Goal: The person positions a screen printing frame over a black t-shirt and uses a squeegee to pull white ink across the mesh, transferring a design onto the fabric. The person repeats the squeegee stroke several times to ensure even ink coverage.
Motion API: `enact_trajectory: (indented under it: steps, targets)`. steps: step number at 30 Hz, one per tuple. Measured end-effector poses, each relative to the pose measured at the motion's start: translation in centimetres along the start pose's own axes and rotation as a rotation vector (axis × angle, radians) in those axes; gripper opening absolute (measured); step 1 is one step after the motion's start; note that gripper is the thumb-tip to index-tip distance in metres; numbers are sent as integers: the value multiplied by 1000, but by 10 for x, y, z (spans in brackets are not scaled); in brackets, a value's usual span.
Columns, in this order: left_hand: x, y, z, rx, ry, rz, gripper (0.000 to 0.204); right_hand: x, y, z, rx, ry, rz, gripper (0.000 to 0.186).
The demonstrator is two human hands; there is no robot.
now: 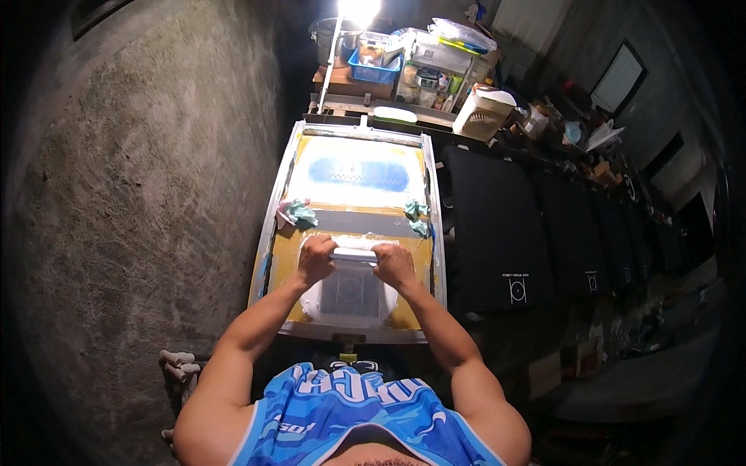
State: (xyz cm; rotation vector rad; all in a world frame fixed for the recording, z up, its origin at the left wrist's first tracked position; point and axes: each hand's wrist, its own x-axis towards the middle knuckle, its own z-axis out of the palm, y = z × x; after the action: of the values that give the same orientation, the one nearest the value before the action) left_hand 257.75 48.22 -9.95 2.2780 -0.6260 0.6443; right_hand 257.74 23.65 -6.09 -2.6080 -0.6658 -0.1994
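Note:
A screen printing frame [439,272] with pale metal edges lies in front of me, its mesh yellowish at the sides. My left hand [317,259] and my right hand [394,264] are both closed on the ends of a white squeegee [353,255], which spans the mesh crosswise. White ink [311,299] smears the mesh around a greyish stencil area [350,293] with a faint round design, just nearer to me than the squeegee. Crumpled cloth or paper [298,213] sits on the frame's left side, and greenish scraps [416,216] are on its right. A blue printed design [357,172] shows under glare at the far end.
Black fabric pieces [497,233] with small white prints lie in a row to the right. A rough concrete wall [171,155] rises close on the left. Beyond the frame stand a blue basket [375,72], a cream container [483,113], a shelf with jars [427,81] and a bright lamp [359,9].

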Motion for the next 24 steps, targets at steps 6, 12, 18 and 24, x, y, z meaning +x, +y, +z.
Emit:
enact_trajectory:
  steps: [6, 12, 18, 24]
  targets:
    - [-29, 17, 0, 8, 20, -9, 15, -26, -16, 10, -33, -74, 71, 16]
    - [-102, 73, -46, -86, -78, 21, 21, -103, -57, -9, 51, -242, -68, 21]
    - [-30, 26, -18, 33, 31, -3, 14, -24, -25, -6, -23, -104, 25, 19]
    - [-35, 19, -8, 16, 58, -2, 15, -26, -20, 18, 18, -77, 86, 15]
